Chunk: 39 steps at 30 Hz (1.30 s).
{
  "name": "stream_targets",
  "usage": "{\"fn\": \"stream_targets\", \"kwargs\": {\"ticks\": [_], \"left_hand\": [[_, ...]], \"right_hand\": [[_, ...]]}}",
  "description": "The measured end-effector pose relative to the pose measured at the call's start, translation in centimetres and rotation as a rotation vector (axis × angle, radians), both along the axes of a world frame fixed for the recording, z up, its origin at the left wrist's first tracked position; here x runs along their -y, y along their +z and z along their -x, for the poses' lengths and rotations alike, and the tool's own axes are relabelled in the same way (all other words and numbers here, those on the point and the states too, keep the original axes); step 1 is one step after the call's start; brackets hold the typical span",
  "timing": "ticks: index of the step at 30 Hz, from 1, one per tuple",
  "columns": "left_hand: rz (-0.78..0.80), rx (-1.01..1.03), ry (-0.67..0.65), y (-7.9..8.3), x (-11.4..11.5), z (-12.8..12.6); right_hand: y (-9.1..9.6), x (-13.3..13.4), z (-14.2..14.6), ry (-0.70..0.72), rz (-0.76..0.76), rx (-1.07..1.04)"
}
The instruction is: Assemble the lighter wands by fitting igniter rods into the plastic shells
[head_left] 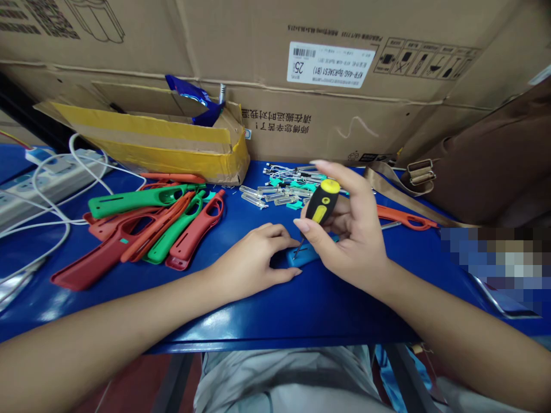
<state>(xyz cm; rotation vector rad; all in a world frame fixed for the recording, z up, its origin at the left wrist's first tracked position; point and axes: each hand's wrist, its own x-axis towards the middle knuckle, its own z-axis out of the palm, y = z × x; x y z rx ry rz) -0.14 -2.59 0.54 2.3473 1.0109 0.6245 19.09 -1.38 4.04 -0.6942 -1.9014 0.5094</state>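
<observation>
As screwdriver (322, 202) slants, tip (295, 256) down, leftward

1. The left hand (256, 261) has its fingers around the 9-o'clock end of a blue casing (306, 256), which lies on the blue table (241, 321).
2. The right hand (361, 229) grips a tilted black-and-yellow screwdriver (322, 202), its tip down at that same end.
3. From the blue casing, clear tubes (286, 200) and thin wired parts (297, 174) lie toward 11 o'clock.
4. Red and green casings (194, 238) heap at 9 o'clock; toward 10 stands a yellow-taped box (185, 137).
5. Toward 2 o'clock are an orange casing (398, 215) and a brown bag (486, 149).
6. A printed carton (224, 51) rises at 12.
</observation>
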Motion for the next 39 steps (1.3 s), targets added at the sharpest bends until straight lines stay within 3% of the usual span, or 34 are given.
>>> {"fn": "stream_targets", "kwargs": {"ticks": [9,15,21,27,33,39], "left_hand": [[-0.004,0.0,0.001,0.1,0.1,-0.1],[-0.02,0.005,-0.001,0.1,0.1,-0.1],[-0.011,-0.006,0.013,0.2,0.2,0.0],[-0.012,-0.006,0.006,0.2,0.1,0.0],[-0.011,-0.007,0.011,0.4,0.2,-0.1],[-0.023,0.006,0.008,0.1,0.1,0.0]], "right_hand": [[0.3,0.0,-0.8,0.089,-0.062,0.071],[-0.2,-0.7,-0.8,0.006,-0.3,0.009],[0.5,-0.4,-1.3,0.07,-0.098,0.078],[0.8,-0.7,-1.4,-0.032,-0.344,0.117],[1.0,-0.5,-1.7,0.009,-0.164,0.211],[1.2,-0.8,-1.7,-0.043,-0.373,0.198]]}}
